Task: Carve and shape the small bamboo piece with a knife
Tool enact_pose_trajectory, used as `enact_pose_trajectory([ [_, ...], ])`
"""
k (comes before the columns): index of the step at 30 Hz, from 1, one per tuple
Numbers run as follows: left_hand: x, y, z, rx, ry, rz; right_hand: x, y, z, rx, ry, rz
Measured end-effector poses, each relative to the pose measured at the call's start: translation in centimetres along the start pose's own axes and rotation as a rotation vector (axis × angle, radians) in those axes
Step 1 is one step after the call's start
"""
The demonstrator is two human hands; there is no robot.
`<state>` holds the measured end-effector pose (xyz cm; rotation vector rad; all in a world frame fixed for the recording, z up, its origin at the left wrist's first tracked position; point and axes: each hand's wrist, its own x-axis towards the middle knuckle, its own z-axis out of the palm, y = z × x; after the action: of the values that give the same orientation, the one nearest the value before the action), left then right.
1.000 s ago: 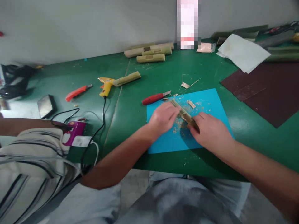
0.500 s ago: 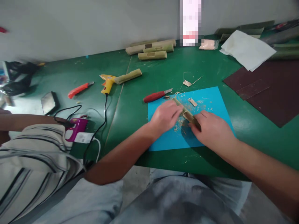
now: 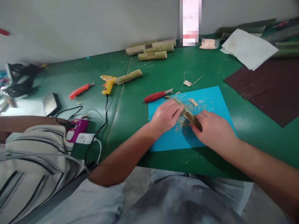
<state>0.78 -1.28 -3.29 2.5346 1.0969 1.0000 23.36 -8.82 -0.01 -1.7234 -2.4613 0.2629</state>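
Note:
A bamboo tube [image 3: 188, 115] with a cut-out opening lies slanted over a blue sheet [image 3: 161, 141]. My left hand [image 3: 166, 115] is closed on its upper-left end, and my right hand [image 3: 211, 127] grips the lower-right end. Shavings and a small bamboo chip [image 3: 193, 102] are scattered on the sheet beside the tube. A red-handled knife [image 3: 155, 96] rests at the sheet's upper-left corner, touched by neither hand.
A yellow glue gun [image 3: 107, 84], an orange cutter [image 3: 80, 91] and a purple power strip [image 3: 78, 129] are at left, near a person in a striped shirt [image 3: 35, 155]. Bamboo tubes [image 3: 153, 55] lie by the wall. White paper [image 3: 247, 48] overlaps a brown sheet [image 3: 277, 99] at right.
The view has shifted very slightly. Both hands keep their hold on the bamboo tube, in nearly the same position.

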Motion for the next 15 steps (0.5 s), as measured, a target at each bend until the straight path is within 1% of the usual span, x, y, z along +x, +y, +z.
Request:
enact_pose_trajectory([
  [4,0.0,0.2,-0.1,0.013,0.047,-0.053,0.0,0.0,-0.1,0.006,-0.012,0.015],
  [8,-0.3,0.9,0.0,-0.006,-0.03,0.04,-0.1,0.0,-0.1,0.011,-0.027,0.018],
  [12,-0.4,0.9,-0.1,-0.009,0.031,0.018,-0.2,0.1,-0.1,0.015,0.0,0.015],
  [15,-0.3,0.5,-0.1,-0.029,-0.007,0.035,-0.2,0.1,-0.1,0.021,-0.005,0.012],
])
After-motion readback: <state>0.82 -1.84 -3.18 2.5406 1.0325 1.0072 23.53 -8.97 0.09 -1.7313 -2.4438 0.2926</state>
